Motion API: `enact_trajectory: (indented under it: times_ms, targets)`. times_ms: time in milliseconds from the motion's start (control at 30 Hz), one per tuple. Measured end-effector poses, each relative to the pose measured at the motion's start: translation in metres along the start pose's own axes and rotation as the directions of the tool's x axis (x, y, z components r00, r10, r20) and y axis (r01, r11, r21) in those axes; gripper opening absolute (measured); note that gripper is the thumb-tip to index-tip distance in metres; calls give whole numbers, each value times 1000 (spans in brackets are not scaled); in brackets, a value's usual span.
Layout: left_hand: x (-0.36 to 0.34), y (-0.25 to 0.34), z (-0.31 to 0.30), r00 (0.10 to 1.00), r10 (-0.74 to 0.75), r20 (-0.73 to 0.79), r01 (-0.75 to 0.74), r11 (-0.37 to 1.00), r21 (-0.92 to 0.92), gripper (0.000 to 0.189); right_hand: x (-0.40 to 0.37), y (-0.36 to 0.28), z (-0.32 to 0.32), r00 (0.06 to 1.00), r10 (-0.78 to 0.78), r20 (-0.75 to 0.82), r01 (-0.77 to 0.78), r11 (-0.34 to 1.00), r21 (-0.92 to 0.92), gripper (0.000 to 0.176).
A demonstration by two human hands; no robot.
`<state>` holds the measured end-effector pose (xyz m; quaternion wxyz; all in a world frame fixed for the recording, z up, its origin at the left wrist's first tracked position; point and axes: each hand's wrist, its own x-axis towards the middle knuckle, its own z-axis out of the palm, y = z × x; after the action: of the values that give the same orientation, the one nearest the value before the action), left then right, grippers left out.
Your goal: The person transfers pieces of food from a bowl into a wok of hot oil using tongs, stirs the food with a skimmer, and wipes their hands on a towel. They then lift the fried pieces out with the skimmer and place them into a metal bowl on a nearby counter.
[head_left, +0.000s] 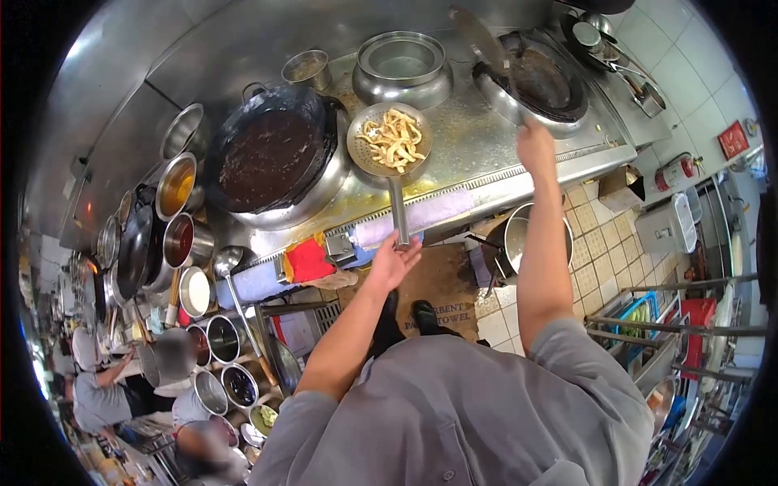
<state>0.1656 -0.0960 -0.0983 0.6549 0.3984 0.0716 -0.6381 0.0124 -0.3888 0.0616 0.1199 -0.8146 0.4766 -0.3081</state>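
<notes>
A perforated skimmer [356,149] lies on the counter between two woks, bearing golden fried strips [395,142]. My left hand [393,265] is palm up at the end of its metal handle, touching it with fingers spread. My right hand [536,147] is closed round the handle of a wok spatula [480,39]. Its broad metal head is raised over the rim of the right wok [541,77]. To the left, the large wok [271,158] contains dark liquid.
A metal pot [403,85] stands behind the skimmer. Bowls of sauces, including an orange-yellow one [177,186], and a ladle [231,261] line the left side. A red cloth [308,260] lies at the counter edge. Co-workers [101,389] stand at far left.
</notes>
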Motion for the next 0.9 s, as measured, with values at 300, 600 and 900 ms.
enact_trajectory:
  times_ms: [300, 600, 900]
  targets:
    - [42, 78, 38, 952, -166, 259, 266, 868, -419, 10, 23, -68, 5, 989, 112, 98, -131, 968, 213, 31]
    - [-30, 90, 45, 948, -124, 294, 180, 969, -171, 10, -58, -160, -6, 973, 185, 137, -226, 875, 428, 34]
    - [3, 88, -10, 904, -291, 313, 346, 928, -136, 21, -137, -127, 40, 890, 390, 236, -456, 746, 486, 30]
